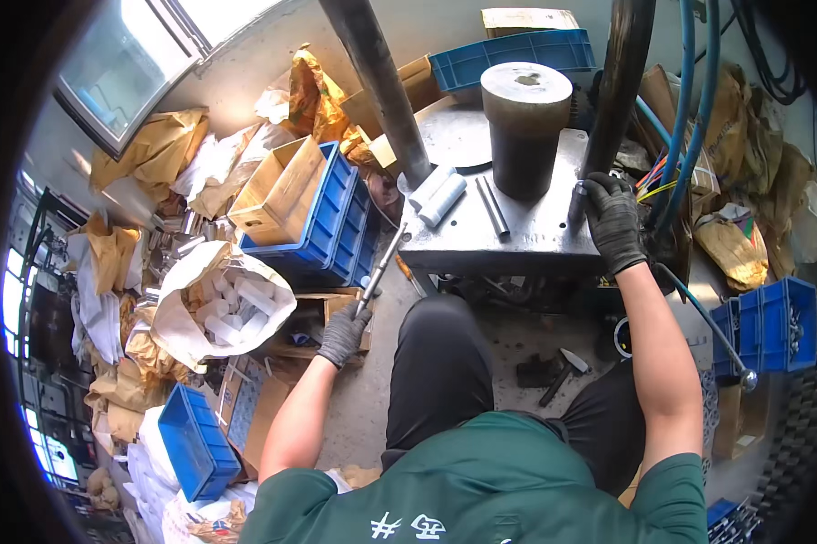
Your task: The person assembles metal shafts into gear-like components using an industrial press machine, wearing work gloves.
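My left hand (pixel 343 335), in a dark grey glove, is closed around a slim metal rod (pixel 383 260) that slants up towards the left front corner of a steel press table (pixel 463 240). At the table's right side, my gloved right hand (pixel 613 222) has its fingers bent together beside a dark post. A small shiny bit shows at its fingertips, too small to name. Two pale grey cylinders (pixel 443 200) lie near the table's left edge. Right of them lies a thin metal tube (pixel 492 207). A large steel cylinder block (pixel 523 136) stands upright behind.
To the left, an open white sack (pixel 282 319) holds several pale cylinders, near stacked blue crates (pixel 313 245) with a wooden box (pixel 277 195) on top. A hammer (pixel 564 375) lies on the floor. At the right, a lever with a ball knob (pixel 748 379) sticks out by blue bins (pixel 771 326).
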{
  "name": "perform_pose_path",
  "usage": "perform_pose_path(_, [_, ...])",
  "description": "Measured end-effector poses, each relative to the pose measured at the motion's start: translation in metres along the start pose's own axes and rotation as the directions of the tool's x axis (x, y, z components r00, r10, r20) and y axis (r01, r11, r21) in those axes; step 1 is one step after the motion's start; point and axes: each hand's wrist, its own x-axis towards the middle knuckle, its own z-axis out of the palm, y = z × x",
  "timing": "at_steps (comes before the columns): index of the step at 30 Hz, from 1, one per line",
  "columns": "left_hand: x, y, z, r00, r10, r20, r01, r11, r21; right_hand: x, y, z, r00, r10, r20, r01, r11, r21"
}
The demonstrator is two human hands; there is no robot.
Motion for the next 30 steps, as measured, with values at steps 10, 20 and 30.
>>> perform_pose_path(10, [0.037, 0.166, -0.044, 0.985, 0.103, -0.140, -0.172, 0.450, -0.876, -0.007, -0.049, -0.047, 0.856, 0.511, 0.077, -0.166, 0.131, 0.977])
perform_pose_path(20, [0.064, 0.310, 0.092, 0.958, 0.285, 0.042, -0.027, 0.234, -0.972, -0.024, -0.046, -0.049, 0.759, 0.583, 0.290, -0.259, -0.138, 0.956])
perform_pose_path(30, [0.058, 0.314, 0.137, 0.883, 0.444, 0.154, -0.108, 0.511, -0.853, -0.024, -0.031, -0.079, 0.734, 0.647, 0.208, -0.051, -0.253, 0.966])
